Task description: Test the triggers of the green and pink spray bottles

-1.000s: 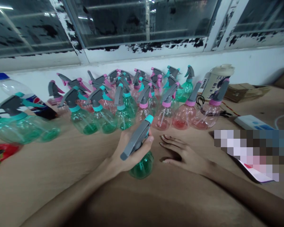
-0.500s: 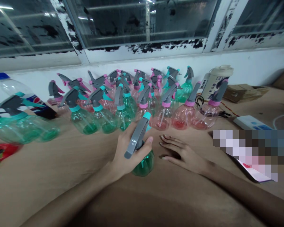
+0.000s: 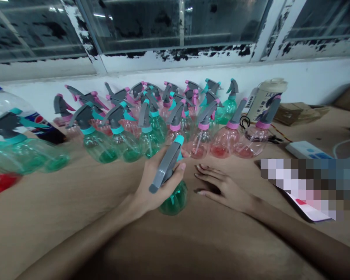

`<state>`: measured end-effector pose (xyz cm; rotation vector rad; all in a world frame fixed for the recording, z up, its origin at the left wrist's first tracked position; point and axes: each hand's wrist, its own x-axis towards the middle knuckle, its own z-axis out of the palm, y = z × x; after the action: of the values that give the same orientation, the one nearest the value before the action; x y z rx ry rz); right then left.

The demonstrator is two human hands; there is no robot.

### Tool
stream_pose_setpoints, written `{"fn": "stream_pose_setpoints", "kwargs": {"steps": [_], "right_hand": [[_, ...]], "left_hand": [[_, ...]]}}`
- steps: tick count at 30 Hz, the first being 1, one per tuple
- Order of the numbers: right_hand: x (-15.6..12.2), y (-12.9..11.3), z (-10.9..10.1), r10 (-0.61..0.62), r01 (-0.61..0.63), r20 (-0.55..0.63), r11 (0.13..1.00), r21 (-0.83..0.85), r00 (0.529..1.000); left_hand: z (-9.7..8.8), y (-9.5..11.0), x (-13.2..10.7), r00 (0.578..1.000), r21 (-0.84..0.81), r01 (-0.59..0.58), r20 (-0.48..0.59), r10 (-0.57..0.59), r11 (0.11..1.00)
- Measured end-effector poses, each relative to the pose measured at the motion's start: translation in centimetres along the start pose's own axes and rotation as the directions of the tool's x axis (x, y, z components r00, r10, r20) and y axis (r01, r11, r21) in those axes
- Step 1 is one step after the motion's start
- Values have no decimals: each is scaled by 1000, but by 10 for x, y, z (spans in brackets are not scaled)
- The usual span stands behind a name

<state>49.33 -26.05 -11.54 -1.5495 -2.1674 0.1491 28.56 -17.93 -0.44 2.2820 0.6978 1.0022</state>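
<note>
My left hand (image 3: 153, 184) is closed around the neck of a green spray bottle (image 3: 174, 200) with a grey and teal trigger head. The bottle stands near the middle of the table (image 3: 221, 241), its nozzle pointing away from me. Part of its neck is hidden by my fingers and thumb. To the right, my right hand (image 3: 226, 188) rests on the tabletop with fingers stretched out, holding nothing and apart from the bottle. Just beyond both hands is a front row of spray bottles, among them a green one (image 3: 100, 147) and a pink one (image 3: 224, 144).
More pink and green sprayers crowd toward the white wall (image 3: 303, 74). At left lie a cola bottle (image 3: 42, 126), green spray bottles (image 3: 26, 155) and a red packet (image 3: 1, 182). A tumbler (image 3: 265, 101), brown paper bag (image 3: 299, 112), power strip (image 3: 305, 149) and partly blurred phone (image 3: 312, 208) are at right.
The whole view has shifted slightly, so most things sit a little further left and up. My left hand keeps its grip on the green spray bottle; my right hand stays flat.
</note>
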Motion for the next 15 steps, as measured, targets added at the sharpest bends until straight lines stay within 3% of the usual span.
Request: {"fn": "stream_pose_setpoints", "kwargs": {"steps": [7,13,15], "right_hand": [[0,-1,0,2,-2,3,1000,-9,1000],[0,-1,1,7,-7,-12,1000,-4,1000],[0,1,2,1,-1,-22,1000,9,1000]], "left_hand": [[-4,0,1,996,-8,14,87,-13,1000],[-4,-5,-3,1000,-38,-15,19,16,999],[-5,-6,-4,999,-52,-6,40,8,999]]}}
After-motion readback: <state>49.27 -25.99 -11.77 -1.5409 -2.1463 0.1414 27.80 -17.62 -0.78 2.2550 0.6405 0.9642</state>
